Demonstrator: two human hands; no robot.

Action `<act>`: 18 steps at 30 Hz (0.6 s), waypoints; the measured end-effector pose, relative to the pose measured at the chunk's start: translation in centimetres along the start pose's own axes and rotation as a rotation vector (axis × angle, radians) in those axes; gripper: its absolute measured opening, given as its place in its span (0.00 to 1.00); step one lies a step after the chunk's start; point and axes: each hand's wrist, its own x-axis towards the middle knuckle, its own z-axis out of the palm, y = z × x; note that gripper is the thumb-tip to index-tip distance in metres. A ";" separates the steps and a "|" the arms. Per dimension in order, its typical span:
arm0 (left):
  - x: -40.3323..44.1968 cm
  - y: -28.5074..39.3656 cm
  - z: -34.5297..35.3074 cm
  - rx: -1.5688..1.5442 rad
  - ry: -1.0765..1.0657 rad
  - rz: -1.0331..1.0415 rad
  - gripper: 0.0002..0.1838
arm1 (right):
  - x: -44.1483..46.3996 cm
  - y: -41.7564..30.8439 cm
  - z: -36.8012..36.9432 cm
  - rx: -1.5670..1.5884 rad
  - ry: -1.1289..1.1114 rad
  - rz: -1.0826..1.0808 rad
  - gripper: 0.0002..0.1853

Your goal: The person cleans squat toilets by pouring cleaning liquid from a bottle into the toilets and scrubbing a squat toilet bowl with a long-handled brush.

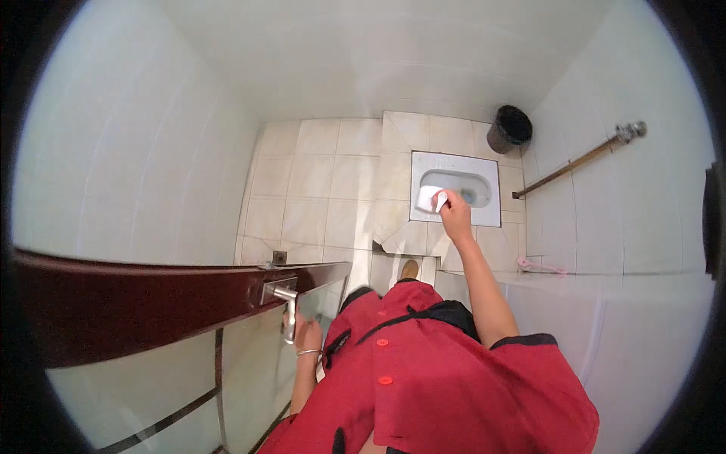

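Observation:
My right hand (456, 216) reaches out over the squat toilet (493, 216), closed around a small white object (441, 201) with a narrow end. Its full shape merges with the white basin behind, so the kind is unclear. Lower left, my left hand (306, 334) is at the metal door handle (290, 303), its fingers curled about the lever. A bracelet (308, 352) circles that wrist. The dark red door (166, 303) with pale panels stands open at my left side.
A black waste bin (510, 129) stands in the far right corner. A rusty pipe (575, 168) runs along the right wall, and a pink-handled item (543, 266) lies below it. The tiled floor has a raised step (401, 240) before the toilet, near my brown shoe (409, 269).

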 end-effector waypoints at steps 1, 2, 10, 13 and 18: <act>0.0 1.1 -0.5 0.038 0.078 0.001 0.27 | 1.2 0.2 -0.3 0.038 0.024 -0.014 0.06; -0.5 2.6 -1.0 -0.026 0.096 -0.109 0.25 | 2.3 0.2 -0.8 0.052 0.006 -0.018 0.06; 9.4 17.0 4.5 -0.242 0.004 0.266 0.14 | 8.8 3.6 -3.6 0.196 -0.257 -0.018 0.06; 16.3 28.5 4.7 -0.549 -0.260 0.564 0.17 | 10.9 3.4 -3.6 0.089 -0.445 -0.052 0.07; 24.3 40.4 6.5 -0.293 -0.447 1.243 0.22 | 13.3 6.0 -3.0 0.114 -0.353 0.053 0.07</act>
